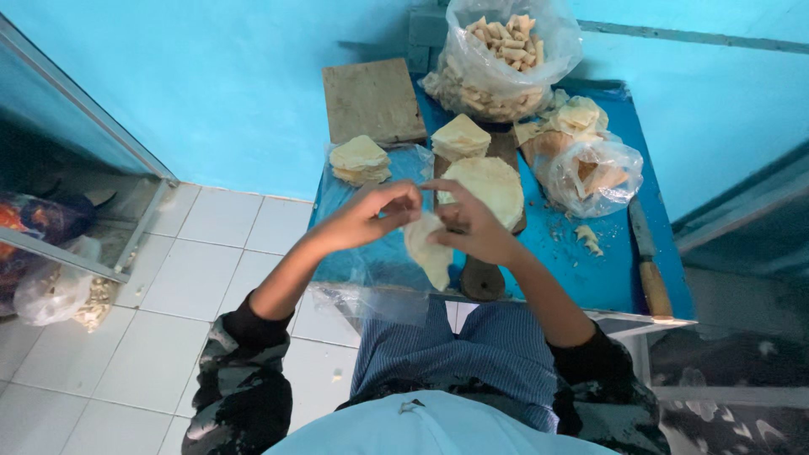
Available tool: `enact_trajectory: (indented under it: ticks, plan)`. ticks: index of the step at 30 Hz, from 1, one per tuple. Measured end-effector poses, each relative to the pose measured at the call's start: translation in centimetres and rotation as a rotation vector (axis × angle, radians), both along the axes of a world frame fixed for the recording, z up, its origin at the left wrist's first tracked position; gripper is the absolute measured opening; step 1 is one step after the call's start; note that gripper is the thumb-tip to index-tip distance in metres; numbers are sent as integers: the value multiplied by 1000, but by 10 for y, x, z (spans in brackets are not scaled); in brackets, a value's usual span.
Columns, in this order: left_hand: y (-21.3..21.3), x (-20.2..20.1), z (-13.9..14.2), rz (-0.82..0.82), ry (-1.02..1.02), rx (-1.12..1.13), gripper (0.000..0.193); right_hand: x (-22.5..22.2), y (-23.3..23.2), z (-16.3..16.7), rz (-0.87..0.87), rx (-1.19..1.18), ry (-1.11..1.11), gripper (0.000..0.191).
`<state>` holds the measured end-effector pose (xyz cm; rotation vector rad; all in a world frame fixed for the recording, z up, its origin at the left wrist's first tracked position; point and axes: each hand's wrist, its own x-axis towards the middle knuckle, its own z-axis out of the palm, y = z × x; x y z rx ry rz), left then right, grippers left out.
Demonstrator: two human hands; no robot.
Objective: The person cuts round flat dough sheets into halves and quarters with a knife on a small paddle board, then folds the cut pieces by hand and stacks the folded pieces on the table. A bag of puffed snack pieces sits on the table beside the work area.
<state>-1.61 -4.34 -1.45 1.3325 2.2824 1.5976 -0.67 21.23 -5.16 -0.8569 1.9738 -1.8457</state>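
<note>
Both my hands meet over the near edge of a small blue table (607,278). My left hand (366,217) and my right hand (472,223) together pinch a pale, thin dough sheet (430,251) that hangs folded between them. Just behind it lies a round stack of dough sheets (493,187) on a dark wooden board (483,280). Two smaller stacks of triangular cut sheets (360,158) (460,136) sit farther back.
A clear plastic bag of rolled pastry pieces (504,52) stands at the table's back, another bag (590,173) at the right. A knife with a wooden handle (649,261) lies at the right edge. A wooden board (372,99) leans on the turquoise wall. White tiled floor (168,337) lies left.
</note>
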Motion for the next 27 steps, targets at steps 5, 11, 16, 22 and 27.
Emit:
enact_trajectory:
  ticks: [5,11,16,22,27]
  plan:
    - [16,-1,0,143,21,-32,8,16,43,23,-257,16,9,71]
    - [63,-79,-4,191,272,26,7,-26,66,48,-614,376,667,50]
    - [97,-116,-22,412,560,92,13,-57,83,19,-819,315,926,33]
    - [92,-79,-83,152,606,-122,10,-28,102,-39,-603,534,941,33]
    - [90,-69,-89,180,574,-143,6,-12,101,-45,-584,533,865,36]
